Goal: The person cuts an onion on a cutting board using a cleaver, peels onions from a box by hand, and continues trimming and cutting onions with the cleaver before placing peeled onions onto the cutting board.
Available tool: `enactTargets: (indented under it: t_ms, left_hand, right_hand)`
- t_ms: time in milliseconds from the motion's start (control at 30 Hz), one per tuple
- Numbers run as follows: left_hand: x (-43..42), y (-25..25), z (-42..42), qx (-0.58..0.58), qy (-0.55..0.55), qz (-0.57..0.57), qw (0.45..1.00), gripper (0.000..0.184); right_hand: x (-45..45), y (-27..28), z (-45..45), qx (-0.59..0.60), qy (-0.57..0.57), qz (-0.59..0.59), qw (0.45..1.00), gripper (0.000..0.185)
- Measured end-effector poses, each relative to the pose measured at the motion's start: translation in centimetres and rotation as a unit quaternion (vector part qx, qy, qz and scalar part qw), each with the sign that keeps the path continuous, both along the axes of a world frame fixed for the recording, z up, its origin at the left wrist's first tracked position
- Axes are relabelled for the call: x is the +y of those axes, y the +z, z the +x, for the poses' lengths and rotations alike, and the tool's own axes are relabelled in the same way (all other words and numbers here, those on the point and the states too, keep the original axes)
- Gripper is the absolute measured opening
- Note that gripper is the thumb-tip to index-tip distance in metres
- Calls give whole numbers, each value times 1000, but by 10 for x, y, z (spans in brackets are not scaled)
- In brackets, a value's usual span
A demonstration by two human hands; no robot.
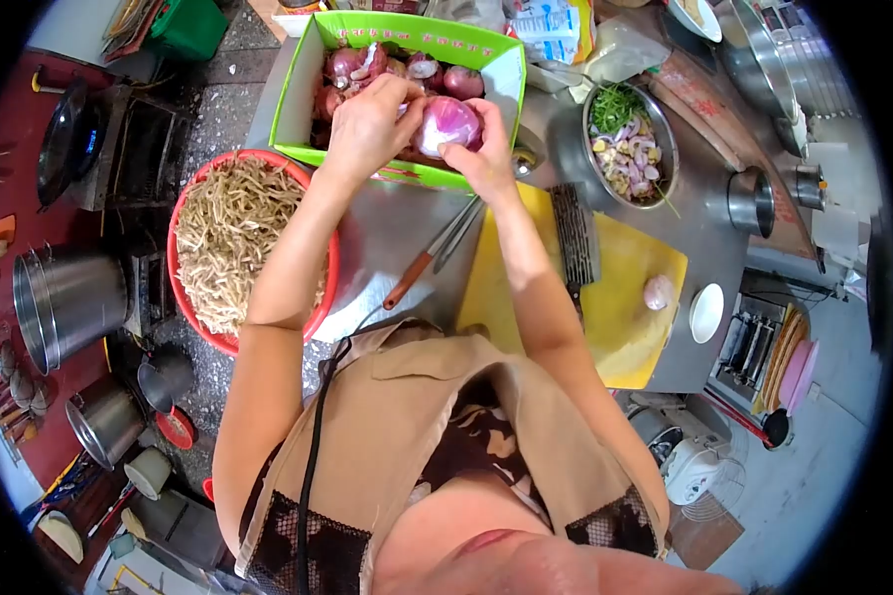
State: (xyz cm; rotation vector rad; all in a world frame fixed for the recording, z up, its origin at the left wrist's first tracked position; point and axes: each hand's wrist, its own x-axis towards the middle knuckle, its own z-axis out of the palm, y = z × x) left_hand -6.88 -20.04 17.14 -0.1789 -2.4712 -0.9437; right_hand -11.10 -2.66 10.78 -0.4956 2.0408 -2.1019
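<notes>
Over a green-edged box of red onions, my right hand holds a purple onion, its fingers wrapped round the right side. My left hand is at the onion's left side, its fingers pinched together against the skin; whether it grips a piece of peel is too small to tell. More red onions lie in the box around and behind the held one. Below the box, a yellow cutting board carries a dark-bladed cleaver and a small pale onion.
Left of the box stands a red basin of thin pale strips. A metal bowl holds chopped onion and greens. Tongs or a similar tool with a wooden handle lie near the board. A white bowl sits at the right edge.
</notes>
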Motion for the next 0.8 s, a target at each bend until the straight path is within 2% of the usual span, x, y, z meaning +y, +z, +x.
enactTargets:
  t_ms: [133,200,233,333,367,400,433,467,500,567,600,633,667,700,800]
  left_hand:
    - [-12,-29,-14,24,71,9,997,13]
    - [-23,-42,-18,-17,133,-69,989,12]
    - [-25,-42,-18,-152,178,-141,962,13]
    - [-34,-57,-12,-182,187,-187,947,11]
    - [-35,-62,-8,-66,177,-226,956,17]
    - [-28,-50,-5,-68,175,-226,956,17]
    - [-20,-35,-4,5,97,-124,988,18]
    - [-13,-22,-2,77,17,-18,997,18]
    - [-8,-11,3,74,16,-18,997,18]
    - [-1,5,10,87,-78,-53,992,24]
    - [-2,8,11,86,-78,-53,992,24]
    - [-3,10,12,80,-95,-102,987,30]
    - [-5,12,12,73,-112,-151,979,36]
    - [-6,16,13,74,-112,-152,979,36]
    - [-10,26,11,59,-145,-214,964,34]
  right_hand:
    - [2,0,0,15,27,9,999,61]
    - [2,-2,0,20,34,-13,999,61]
    - [3,-3,0,20,35,-13,999,61]
    - [3,1,-2,6,32,-46,998,60]
    - [4,4,-1,-7,31,-54,998,59]
    - [4,9,0,-22,30,-61,997,59]
    - [4,10,1,-25,29,-61,997,59]
    - [3,10,1,-41,42,-76,995,58]
    - [3,12,1,-56,55,-92,993,58]
    - [5,19,3,-78,64,-77,992,57]
    - [5,21,4,-98,74,-61,990,56]
    - [5,19,4,-98,74,-62,990,56]
    - [5,15,4,-61,71,-37,995,54]
    - [3,15,4,-24,68,-12,997,53]
    - [4,20,5,-37,76,-22,996,52]
